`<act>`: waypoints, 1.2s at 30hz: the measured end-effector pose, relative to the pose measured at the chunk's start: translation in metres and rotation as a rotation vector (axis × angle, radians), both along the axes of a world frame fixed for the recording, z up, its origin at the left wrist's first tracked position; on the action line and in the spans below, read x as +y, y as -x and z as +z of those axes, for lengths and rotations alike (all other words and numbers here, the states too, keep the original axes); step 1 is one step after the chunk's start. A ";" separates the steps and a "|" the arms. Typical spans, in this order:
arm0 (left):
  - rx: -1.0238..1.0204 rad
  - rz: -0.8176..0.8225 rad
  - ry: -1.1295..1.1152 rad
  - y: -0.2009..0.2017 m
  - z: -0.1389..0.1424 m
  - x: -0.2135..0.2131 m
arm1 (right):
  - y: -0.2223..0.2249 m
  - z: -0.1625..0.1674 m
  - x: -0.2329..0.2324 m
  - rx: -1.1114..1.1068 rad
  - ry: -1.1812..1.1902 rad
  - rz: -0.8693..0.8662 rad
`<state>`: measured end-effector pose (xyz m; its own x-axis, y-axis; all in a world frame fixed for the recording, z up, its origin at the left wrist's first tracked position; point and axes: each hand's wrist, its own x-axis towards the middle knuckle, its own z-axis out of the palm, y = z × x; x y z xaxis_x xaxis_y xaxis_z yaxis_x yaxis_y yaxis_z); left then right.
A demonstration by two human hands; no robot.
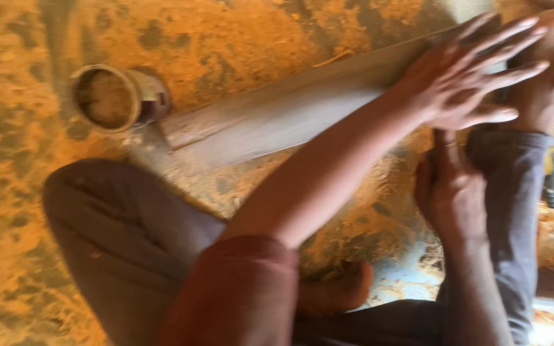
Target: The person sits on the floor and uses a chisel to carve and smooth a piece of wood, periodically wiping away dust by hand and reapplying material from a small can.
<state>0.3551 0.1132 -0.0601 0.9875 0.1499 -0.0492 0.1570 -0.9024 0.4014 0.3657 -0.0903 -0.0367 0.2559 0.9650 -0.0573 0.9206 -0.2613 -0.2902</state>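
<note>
Hands on a long pale wooden plank (277, 115) lying across sawdust-covered orange ground (226, 38).
Left hand (469, 77) presses flat, fingers spread, on the plank's far end; right hand (450, 192) hovers open beside it, near a round tin can (107, 97).

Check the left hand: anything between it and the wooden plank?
Nothing visible. The left hand lies flat, fingers spread, on the far end of the wooden plank. The right hand sits just below the plank edge; whether it touches is blurred. The tin can stands at the other end.
</note>
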 end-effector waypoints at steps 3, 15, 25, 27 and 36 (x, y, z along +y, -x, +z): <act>-0.001 -0.049 -0.010 -0.041 0.000 -0.004 | -0.025 0.014 0.003 0.017 -0.071 0.024; -0.044 0.118 -0.129 0.252 -0.005 -0.001 | 0.188 -0.017 -0.009 0.033 0.260 0.219; -0.039 0.183 -0.095 0.220 -0.007 -0.008 | 0.156 -0.027 -0.019 -0.104 0.037 0.293; -0.031 0.094 -0.035 0.147 -0.002 -0.007 | 0.107 -0.025 -0.022 0.048 0.120 0.075; 0.038 -0.119 0.038 -0.035 0.009 -0.028 | -0.022 0.013 -0.020 0.058 -0.057 -0.027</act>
<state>0.3902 0.0848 -0.0509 0.9955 0.0296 -0.0906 0.0660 -0.8999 0.4310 0.3878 -0.1100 -0.0235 0.2799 0.9598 -0.0184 0.8945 -0.2677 -0.3581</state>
